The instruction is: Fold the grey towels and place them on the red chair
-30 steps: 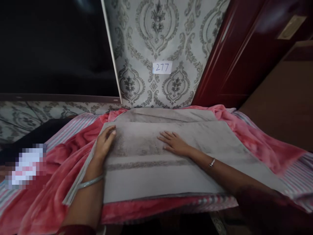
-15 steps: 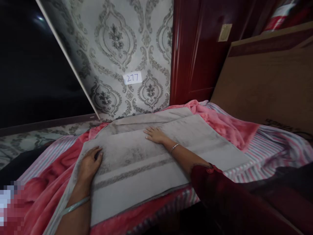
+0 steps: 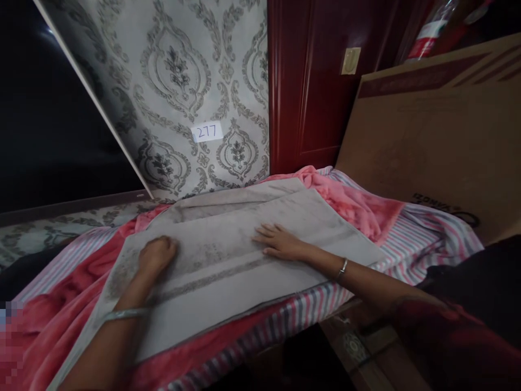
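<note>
A light grey cloth (image 3: 232,288), folded and marked with darker brushed bands, lies spread in front of me. On its left part rests my left hand (image 3: 158,255), fingers curled in under the knuckles; whether cloth is caught in them is hidden. A pale green bangle circles that wrist. My right hand (image 3: 280,242) lies palm down on the middle of the cloth, its fingers spread and holding nothing. Along the cloth's far side runs a raised fold (image 3: 236,202).
Under the cloth are a red-pink blanket (image 3: 77,293) and a striped sheet (image 3: 419,233). A dark screen (image 3: 61,119) stands at left. A cardboard box (image 3: 431,136) leans at right, with a bottle (image 3: 429,38) behind it. A paper numbered 277 (image 3: 207,131) is on the wall.
My right hand has come nearer and to the right over the cloth. My left hand has shifted slightly right and curled its fingers. The camera view has turned a little to the right.
</note>
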Motion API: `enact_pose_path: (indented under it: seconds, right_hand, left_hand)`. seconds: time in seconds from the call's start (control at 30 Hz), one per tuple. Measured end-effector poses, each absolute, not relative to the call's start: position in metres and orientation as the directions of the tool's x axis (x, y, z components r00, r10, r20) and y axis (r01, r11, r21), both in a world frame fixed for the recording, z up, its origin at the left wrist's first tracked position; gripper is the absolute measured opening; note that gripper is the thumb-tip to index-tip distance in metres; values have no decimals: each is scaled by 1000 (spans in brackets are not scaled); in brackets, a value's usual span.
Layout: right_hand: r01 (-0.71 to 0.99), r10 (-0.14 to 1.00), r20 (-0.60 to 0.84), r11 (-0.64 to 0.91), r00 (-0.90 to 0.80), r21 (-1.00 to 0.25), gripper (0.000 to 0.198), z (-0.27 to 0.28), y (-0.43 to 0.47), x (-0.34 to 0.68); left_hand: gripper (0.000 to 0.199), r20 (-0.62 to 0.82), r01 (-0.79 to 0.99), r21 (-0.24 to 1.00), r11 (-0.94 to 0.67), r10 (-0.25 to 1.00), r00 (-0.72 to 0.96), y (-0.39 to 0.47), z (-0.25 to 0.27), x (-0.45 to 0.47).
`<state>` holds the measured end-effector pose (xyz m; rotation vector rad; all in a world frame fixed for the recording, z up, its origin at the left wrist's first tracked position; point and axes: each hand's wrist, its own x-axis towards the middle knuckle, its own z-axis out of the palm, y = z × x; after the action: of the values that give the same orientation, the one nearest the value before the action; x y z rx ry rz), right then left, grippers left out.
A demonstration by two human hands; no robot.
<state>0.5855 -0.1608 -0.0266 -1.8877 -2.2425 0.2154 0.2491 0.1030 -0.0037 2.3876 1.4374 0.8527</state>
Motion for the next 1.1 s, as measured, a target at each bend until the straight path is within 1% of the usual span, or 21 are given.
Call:
enact_pose_path:
  seconds: [0.03, 0.07, 0.13, 0.17, 0.23, 0.3, 0.37, 0.43, 0.6, 0.73, 0.9, 0.97, 1.0, 1.1]
  right_hand:
    - [958, 987, 45, 163, -157, -236, 60, -28, -167, 591]
    - [960, 988, 32, 154, -151, -233, 60, -30, -171, 595]
    - [962, 989, 21, 149, -148, -230, 60, -33, -171, 600]
    - [961, 988, 20, 155, -155, -231, 60, -34, -169, 602]
    - [960, 987, 35, 163, -159, -230, 60, -37, -161, 608]
    - [968, 991, 62, 129, -119, -216, 59, -39, -151, 619]
    - [981, 996, 89, 45, -29, -190, 58, -41, -140, 635]
    - [985, 993, 101, -49, 66, -165, 58, -42, -129, 657]
    - [959, 963, 75, -248, 260, -138, 59, -40, -103, 715]
    - [924, 925, 77, -359, 371, -133, 63, -39, -91, 745]
    - [860, 852, 132, -489, 507, -148, 63, -38, -84, 758]
    - [834, 823, 148, -528, 549, -157, 63, -38, -83, 759]
    - [829, 817, 150, -536, 557, -159, 63, -37, -82, 759]
    - [831, 823, 132, -531, 552, -162, 63, -32, -81, 759]
  left_hand:
    - [17, 335, 672, 550, -496, 868, 366, 96, 0, 271]
    - [19, 320, 571, 648, -504, 860, 396, 87, 2, 295]
    - [28, 290, 318, 833, -453, 847, 445, 66, 3, 344]
    - [32, 274, 216, 886, -409, 840, 468, 55, 0, 367]
    - [36, 276, 128, 911, -392, 809, 519, 37, -10, 402]
    - [36, 322, 141, 877, -459, 780, 536, 24, -26, 421]
    - [34, 396, 178, 814, -553, 752, 528, 17, -42, 426]
    - [34, 444, 194, 768, -611, 726, 525, 15, -54, 424]
    - [37, 417, 193, 776, -601, 717, 558, 17, -57, 417]
    - [41, 394, 203, 785, -585, 726, 564, 20, -55, 417]
    - [41, 422, 280, 690, -668, 685, 594, 29, -63, 417]
    - [41, 430, 328, 621, -711, 660, 616, 31, -64, 417]
    - [42, 423, 366, 568, -737, 643, 638, 31, -63, 417]
    - [47, 348, 506, 349, -789, 610, 712, 26, -53, 418]
